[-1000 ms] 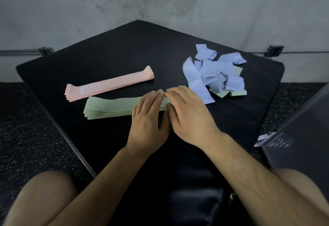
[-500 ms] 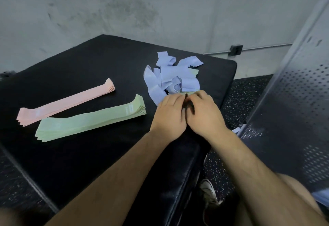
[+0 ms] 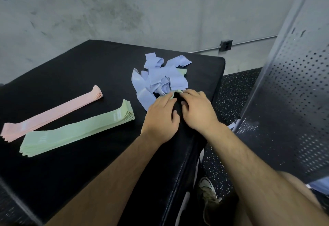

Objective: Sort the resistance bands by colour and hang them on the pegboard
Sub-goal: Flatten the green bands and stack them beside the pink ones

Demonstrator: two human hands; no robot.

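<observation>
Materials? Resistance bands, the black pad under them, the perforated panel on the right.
Resistance bands: thin rubbery latex or similar, matte pastel; they fold flat and curl limply. Black pad: foam under a fine-textured vinyl-like cover, probably; rounded soft edges, faint sheen. Pegboard: painted or coated sheet metal, grey, judging by punched holes and a bent edge.
</observation>
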